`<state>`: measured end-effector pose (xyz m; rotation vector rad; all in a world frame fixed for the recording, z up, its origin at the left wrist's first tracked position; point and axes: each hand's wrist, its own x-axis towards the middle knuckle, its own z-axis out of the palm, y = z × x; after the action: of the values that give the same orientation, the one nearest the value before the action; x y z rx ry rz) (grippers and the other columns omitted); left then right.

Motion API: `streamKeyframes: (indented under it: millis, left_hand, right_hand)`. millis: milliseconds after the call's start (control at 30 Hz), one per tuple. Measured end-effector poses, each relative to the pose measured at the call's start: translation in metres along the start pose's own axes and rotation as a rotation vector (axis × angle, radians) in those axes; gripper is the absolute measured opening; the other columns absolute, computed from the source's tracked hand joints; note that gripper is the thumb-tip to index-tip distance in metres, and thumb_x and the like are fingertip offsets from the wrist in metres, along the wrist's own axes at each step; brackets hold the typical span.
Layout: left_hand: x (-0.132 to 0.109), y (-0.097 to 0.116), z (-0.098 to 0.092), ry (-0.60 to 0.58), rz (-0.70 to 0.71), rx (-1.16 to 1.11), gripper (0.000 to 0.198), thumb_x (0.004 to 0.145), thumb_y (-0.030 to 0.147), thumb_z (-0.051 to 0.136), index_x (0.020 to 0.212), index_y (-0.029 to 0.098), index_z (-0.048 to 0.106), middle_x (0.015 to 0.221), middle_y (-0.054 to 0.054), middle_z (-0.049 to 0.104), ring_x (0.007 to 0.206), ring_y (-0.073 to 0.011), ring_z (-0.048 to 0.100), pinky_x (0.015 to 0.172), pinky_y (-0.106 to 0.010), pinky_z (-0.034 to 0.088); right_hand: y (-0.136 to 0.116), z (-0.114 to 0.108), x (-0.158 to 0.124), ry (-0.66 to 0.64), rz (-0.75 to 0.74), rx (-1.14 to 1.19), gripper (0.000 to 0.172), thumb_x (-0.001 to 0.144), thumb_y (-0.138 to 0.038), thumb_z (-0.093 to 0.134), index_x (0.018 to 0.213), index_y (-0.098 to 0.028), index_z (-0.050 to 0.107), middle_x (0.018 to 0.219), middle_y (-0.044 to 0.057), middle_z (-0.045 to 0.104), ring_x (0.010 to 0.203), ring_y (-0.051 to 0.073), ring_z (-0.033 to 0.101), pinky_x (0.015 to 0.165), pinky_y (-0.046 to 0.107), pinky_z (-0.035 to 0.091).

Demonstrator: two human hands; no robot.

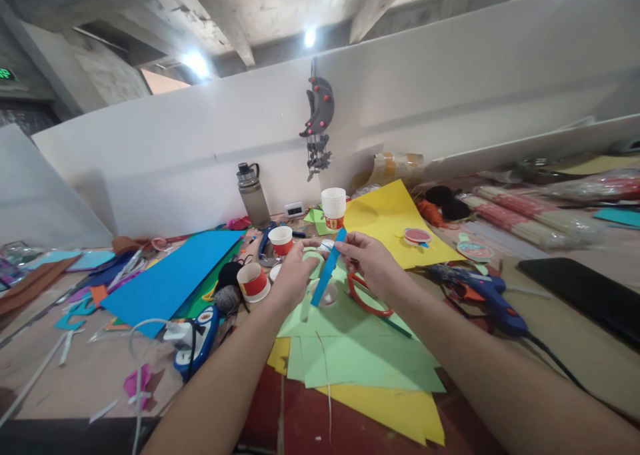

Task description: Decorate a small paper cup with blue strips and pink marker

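Observation:
My right hand (373, 258) pinches a bright blue paper strip (327, 271) near its top end, and the strip slants down to the left. Facing it, my left hand (295, 275) has its fingers curled at a pale green paper piece (313, 264), partly hidden by them. Below both hands lie light green paper sheets (350, 361), stacked over yellow ones. A whitish round piece (329, 295) sits behind the strip's lower end. Beside my right wrist is a red loop handle (367, 301), apparently of scissors.
Red-and-white paper cups (253, 283) and a blue sheet (175, 275) are on the left, near a power strip (197, 341). A blue glue gun (495, 301) and black phone-like slab (583, 291) lie right. A yellow sheet (385, 218) and bottle (253, 198) stand farther back.

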<state>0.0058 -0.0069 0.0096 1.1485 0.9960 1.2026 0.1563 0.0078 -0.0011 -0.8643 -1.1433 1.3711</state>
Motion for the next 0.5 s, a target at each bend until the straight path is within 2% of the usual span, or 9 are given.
streamKeyframes:
  millis: [133,233,333,400,467,500]
  left_hand:
    - [0.000,-0.002,-0.002,-0.129,-0.029,0.099,0.029,0.068,0.038,0.069,0.083,0.015,0.061,0.078,-0.007,0.066,0.068,-0.0157,0.062,0.060,-0.026,0.047]
    - [0.000,-0.003,-0.004,-0.115,-0.042,0.134,0.032,0.063,0.038,0.074,0.080,0.013,0.064,0.071,-0.006,0.065,0.062,-0.0149,0.061,0.059,-0.027,0.047]
    - [0.002,-0.004,-0.006,-0.072,-0.057,0.131,0.033,0.061,0.037,0.076,0.081,0.013,0.065,0.069,-0.006,0.065,0.060,-0.0148,0.061,0.058,-0.028,0.048]
    - [0.004,-0.004,-0.009,-0.014,-0.070,0.124,0.033,0.061,0.037,0.076,0.080,0.013,0.065,0.069,-0.007,0.066,0.059,-0.0150,0.061,0.057,-0.028,0.048]
    - [0.007,-0.004,-0.012,0.045,-0.089,0.088,0.032,0.059,0.036,0.077,0.078,0.013,0.064,0.068,-0.007,0.067,0.058,-0.0148,0.061,0.055,-0.027,0.048]
    - [0.009,-0.004,-0.014,0.068,-0.097,0.064,0.031,0.058,0.035,0.077,0.076,0.013,0.064,0.067,-0.007,0.067,0.057,-0.0145,0.061,0.055,-0.027,0.047]
  right_hand:
    - [0.005,0.001,0.001,0.023,-0.033,-0.026,0.028,0.064,-0.038,0.071,0.069,-0.019,0.051,0.053,-0.007,0.045,0.045,0.006,0.035,0.044,0.023,0.027]
    - [0.010,0.003,0.002,0.029,-0.044,-0.058,0.029,0.065,-0.041,0.070,0.070,-0.019,0.052,0.053,-0.007,0.046,0.045,0.007,0.036,0.044,0.022,0.027]
    - [0.005,0.002,0.003,0.022,-0.059,-0.180,0.027,0.069,-0.043,0.065,0.077,-0.019,0.055,0.061,-0.004,0.053,0.049,0.009,0.042,0.046,0.023,0.033]
    - [-0.003,-0.002,0.002,0.023,-0.120,-0.381,0.027,0.076,-0.045,0.057,0.084,-0.019,0.057,0.071,0.000,0.059,0.055,0.011,0.047,0.050,0.025,0.037]
    - [-0.013,-0.009,-0.002,0.038,-0.223,-0.708,0.027,0.081,-0.046,0.051,0.085,-0.020,0.059,0.076,0.002,0.063,0.063,0.014,0.053,0.056,0.027,0.039]
    - [-0.016,-0.014,-0.004,0.029,-0.228,-0.892,0.025,0.082,-0.043,0.051,0.086,-0.020,0.061,0.076,0.004,0.064,0.066,0.016,0.055,0.058,0.028,0.039]
